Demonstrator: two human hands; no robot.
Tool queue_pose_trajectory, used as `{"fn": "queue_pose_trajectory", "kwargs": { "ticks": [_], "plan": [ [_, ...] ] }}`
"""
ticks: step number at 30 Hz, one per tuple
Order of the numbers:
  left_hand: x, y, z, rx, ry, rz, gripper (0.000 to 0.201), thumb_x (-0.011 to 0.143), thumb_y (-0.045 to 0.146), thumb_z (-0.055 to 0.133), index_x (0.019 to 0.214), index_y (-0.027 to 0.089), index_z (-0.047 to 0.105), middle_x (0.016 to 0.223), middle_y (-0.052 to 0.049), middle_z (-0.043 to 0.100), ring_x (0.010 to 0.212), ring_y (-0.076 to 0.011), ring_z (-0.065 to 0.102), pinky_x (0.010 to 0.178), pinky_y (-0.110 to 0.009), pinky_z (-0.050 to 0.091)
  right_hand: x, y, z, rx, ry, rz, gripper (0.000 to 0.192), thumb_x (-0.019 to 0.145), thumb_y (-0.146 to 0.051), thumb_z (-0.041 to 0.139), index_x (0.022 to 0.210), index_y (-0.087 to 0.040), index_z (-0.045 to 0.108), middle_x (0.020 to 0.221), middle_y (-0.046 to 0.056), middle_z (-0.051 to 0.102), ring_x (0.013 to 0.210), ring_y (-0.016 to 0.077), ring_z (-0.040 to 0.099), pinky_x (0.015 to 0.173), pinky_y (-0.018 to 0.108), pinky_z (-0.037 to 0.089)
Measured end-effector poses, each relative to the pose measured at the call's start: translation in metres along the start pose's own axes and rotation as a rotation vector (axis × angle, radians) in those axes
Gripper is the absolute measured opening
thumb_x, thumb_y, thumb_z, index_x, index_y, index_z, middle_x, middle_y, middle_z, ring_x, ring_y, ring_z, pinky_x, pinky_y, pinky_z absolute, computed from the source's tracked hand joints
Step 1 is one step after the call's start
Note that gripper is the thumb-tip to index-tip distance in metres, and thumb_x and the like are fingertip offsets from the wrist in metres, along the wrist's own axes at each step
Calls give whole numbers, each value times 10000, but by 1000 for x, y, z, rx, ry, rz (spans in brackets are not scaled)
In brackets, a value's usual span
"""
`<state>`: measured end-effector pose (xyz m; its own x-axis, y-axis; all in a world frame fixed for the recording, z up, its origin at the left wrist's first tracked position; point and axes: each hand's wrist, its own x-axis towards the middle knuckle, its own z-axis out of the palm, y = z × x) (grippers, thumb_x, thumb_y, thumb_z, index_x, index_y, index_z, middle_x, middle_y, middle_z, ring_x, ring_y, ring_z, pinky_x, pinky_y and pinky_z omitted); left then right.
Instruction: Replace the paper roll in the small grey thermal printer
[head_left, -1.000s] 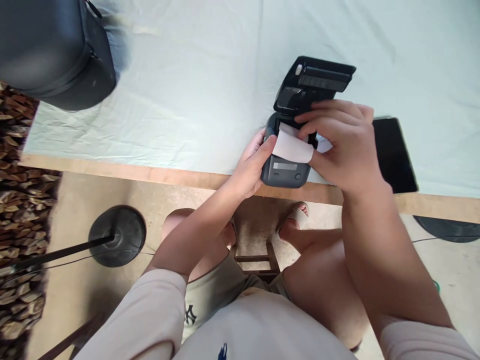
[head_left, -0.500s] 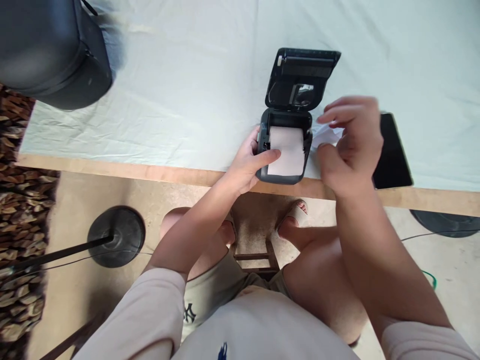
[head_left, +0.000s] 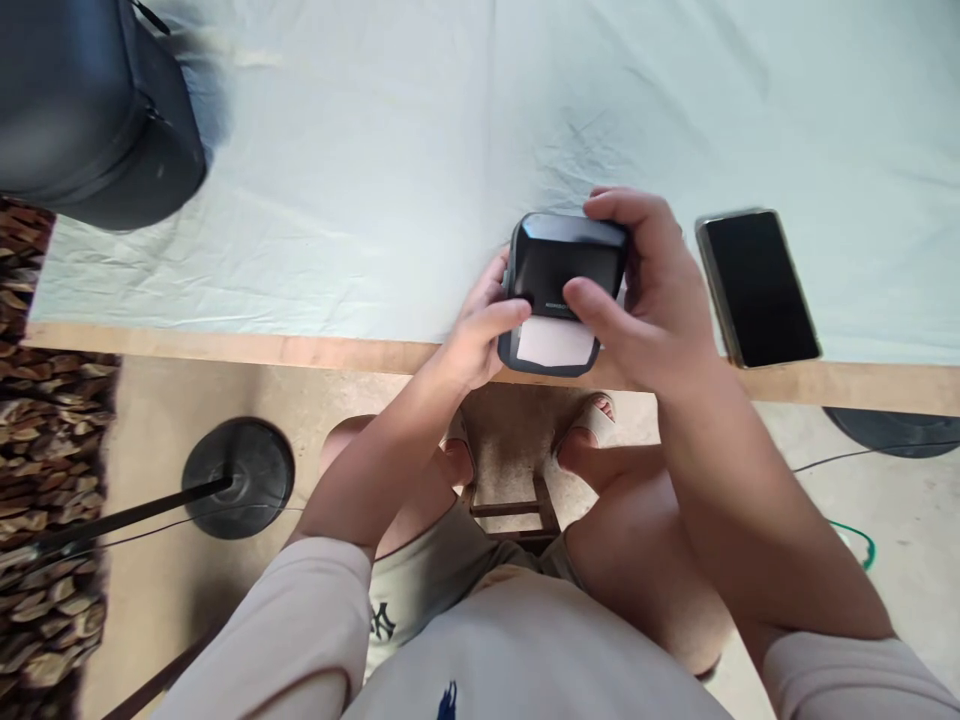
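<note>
A small black portable label printer (head_left: pixel 568 255) is held between my two hands over the table's front edge. Its lid is folded down over the upper part, and white paper (head_left: pixel 555 342) shows below the lid's edge. My left hand (head_left: pixel 484 325) wraps around the left side, thumb on top. On the right side, my right hand (head_left: pixel 652 285) grips the printer, with the thumb on the lid and the index finger at the far corner. Whether the lid is latched cannot be made out.
A smartphone (head_left: pixel 761 290) in a clear case lies on the cloth-covered table (head_left: pixel 360 180), right of my right hand. At the far left stands a dark case (head_left: pixel 90 110). Below the wooden table edge (head_left: pixel 300 350) are a round black stand base (head_left: pixel 240 475) and stacked firewood (head_left: pixel 49 450).
The printer's lid has gone from raised to folded down over the paper roll. My right hand has moved left from beside the printer onto it.
</note>
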<state>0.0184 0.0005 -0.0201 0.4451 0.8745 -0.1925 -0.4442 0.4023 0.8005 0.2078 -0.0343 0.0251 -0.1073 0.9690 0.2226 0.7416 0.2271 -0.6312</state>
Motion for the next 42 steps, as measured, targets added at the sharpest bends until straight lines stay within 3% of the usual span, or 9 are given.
{"fn": "queue_pose_trajectory", "kwargs": {
  "ticks": [8, 14, 21, 24, 27, 30, 33, 36, 42],
  "plan": [
    [-5, -1, 2, -53, 99, -45, 595, 877, 555, 1027, 1354, 285, 793, 1390, -64, 870, 1649, -464, 696, 1261, -532, 704, -10, -13, 0, 116, -42, 127, 552, 1100, -511, 664, 1618, -335, 596, 1704, 144, 664, 1498, 397, 713, 1122, 562, 712],
    [6, 2, 13, -155, 208, -108, 588, 1204, 720, 528, 1538, 289, 747, 1410, -85, 878, 1707, -372, 652, 1330, -487, 643, -5, -10, -8, 27, 41, 110, 544, 1136, -428, 596, 1677, -380, 575, 1697, 118, 672, 1670, 391, 596, 1325, 633, 604],
    [16, 4, 8, -113, 262, -128, 565, 1221, 685, 506, 1296, 208, 798, 1316, -112, 898, 1649, -372, 704, 1334, -521, 647, -2, 19, -5, 277, 26, -72, 681, 965, -501, 819, 1601, -378, 609, 1705, 100, 631, 1635, 388, 613, 1319, 583, 633],
    [18, 3, 5, -77, 259, -118, 496, 1244, 553, 462, 1132, 197, 788, 1295, -94, 902, 1683, -359, 676, 1341, -524, 647, 4, 22, -4, 263, 170, -115, 682, 904, -578, 898, 1499, -358, 647, 1495, 109, 722, 1403, 383, 746, 1134, 559, 701],
    [17, 0, 2, -37, 168, -71, 537, 1192, 666, 520, 1136, 216, 809, 1333, -89, 901, 1743, -389, 610, 1353, -535, 640, 13, 10, -7, 200, 341, -84, 484, 991, -615, 801, 1357, -337, 648, 972, 24, 730, 880, 295, 782, 799, 488, 655],
    [14, -3, -2, 9, 40, -4, 535, 1073, 755, 727, 1177, 239, 824, 1419, -76, 883, 1791, -405, 549, 1379, -522, 619, 19, -6, -10, 274, 428, -63, 241, 1096, -571, 620, 1109, -336, 568, 787, -19, 647, 787, 262, 789, 689, 419, 566],
    [9, -4, -5, 53, 33, 45, 521, 983, 707, 888, 1208, 242, 817, 1468, -70, 867, 1803, -411, 531, 1377, -514, 620, 20, -12, -16, 195, 358, -57, 195, 1059, -420, 583, 943, -312, 469, 879, 9, 752, 789, 229, 781, 718, 402, 564],
    [6, -4, -3, 75, 34, 57, 558, 952, 708, 940, 1221, 235, 816, 1463, -85, 869, 1783, -423, 557, 1352, -519, 644, 19, -8, -20, -88, 157, -7, 34, 946, -282, 657, 938, -294, 627, 795, 14, 750, 627, 218, 630, 668, 410, 447],
    [2, -2, 3, 60, -30, 56, 612, 887, 701, 1017, 1282, 283, 809, 1236, -62, 910, 1701, -391, 664, 1295, -492, 690, 23, -7, -17, -438, -152, 128, 357, 846, -238, 800, 1194, -311, 833, 841, 56, 750, 700, 276, 653, 672, 395, 398]
  ]
}}
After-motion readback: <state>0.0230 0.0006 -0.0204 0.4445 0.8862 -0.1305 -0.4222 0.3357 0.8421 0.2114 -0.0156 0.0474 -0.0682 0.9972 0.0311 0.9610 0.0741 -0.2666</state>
